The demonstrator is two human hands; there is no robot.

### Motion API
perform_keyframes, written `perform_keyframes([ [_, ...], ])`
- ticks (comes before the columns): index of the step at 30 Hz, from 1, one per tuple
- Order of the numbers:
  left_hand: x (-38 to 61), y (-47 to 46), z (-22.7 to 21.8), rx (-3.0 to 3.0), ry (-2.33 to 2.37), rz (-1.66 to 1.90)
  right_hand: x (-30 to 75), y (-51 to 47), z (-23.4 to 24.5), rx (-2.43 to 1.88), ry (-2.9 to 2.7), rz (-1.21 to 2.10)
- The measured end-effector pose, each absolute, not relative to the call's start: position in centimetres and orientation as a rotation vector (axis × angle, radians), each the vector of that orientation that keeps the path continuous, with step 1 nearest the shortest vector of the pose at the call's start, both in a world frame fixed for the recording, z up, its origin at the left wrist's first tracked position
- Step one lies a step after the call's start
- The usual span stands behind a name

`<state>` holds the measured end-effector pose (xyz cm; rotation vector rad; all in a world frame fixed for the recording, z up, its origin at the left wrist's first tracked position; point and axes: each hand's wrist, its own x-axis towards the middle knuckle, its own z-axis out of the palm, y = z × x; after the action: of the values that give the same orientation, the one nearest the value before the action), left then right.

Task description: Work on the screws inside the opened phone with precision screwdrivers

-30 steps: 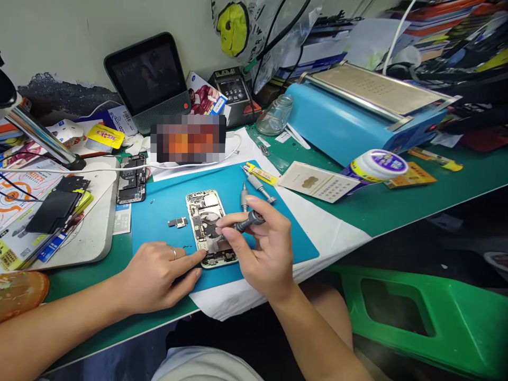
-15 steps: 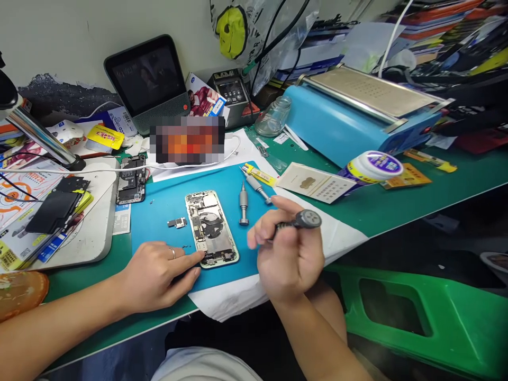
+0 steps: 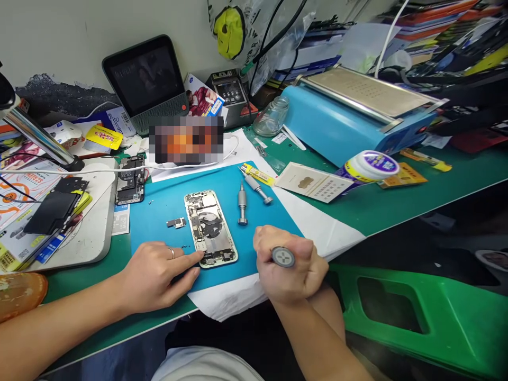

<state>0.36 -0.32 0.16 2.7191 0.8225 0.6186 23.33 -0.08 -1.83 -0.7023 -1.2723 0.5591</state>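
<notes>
An opened phone (image 3: 209, 227) lies face down on the blue mat (image 3: 166, 206), its inner parts showing. My left hand (image 3: 159, 275) rests on the mat with a ring on one finger, its fingertips touching the phone's lower left corner. My right hand (image 3: 288, 264) is closed in a fist around a grey screwdriver (image 3: 283, 256), whose round cap points toward me, at the mat's right edge. Two more screwdrivers lie on the mat, one (image 3: 242, 205) just right of the phone and another (image 3: 257, 189) behind it. A small metal bracket (image 3: 177, 223) lies left of the phone.
A second opened phone (image 3: 130, 180) sits left of the mat, by a white tray (image 3: 95, 243). A blue heating machine (image 3: 349, 114), glue tub (image 3: 367, 165), glass jar (image 3: 272, 116) and small screen (image 3: 146, 79) stand behind. A green plastic stool (image 3: 416, 312) sits below right.
My right hand lifted the screwdriver off the phone, drew back to the right and down, and turned into a fist with the cap toward me. My left hand stayed put.
</notes>
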Motion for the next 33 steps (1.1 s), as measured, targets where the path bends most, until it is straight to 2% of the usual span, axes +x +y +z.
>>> perform_keyframes([
  [24, 0.5, -0.3, 0.4, 2.711, 0.825, 0.609, 23.3, 0.2, -2.6, -0.692, -1.275, 0.403],
  [33, 0.4, -0.4, 0.3, 2.716, 0.837, 0.596, 23.4, -0.4, -2.8, -0.894, -1.310, 0.330],
])
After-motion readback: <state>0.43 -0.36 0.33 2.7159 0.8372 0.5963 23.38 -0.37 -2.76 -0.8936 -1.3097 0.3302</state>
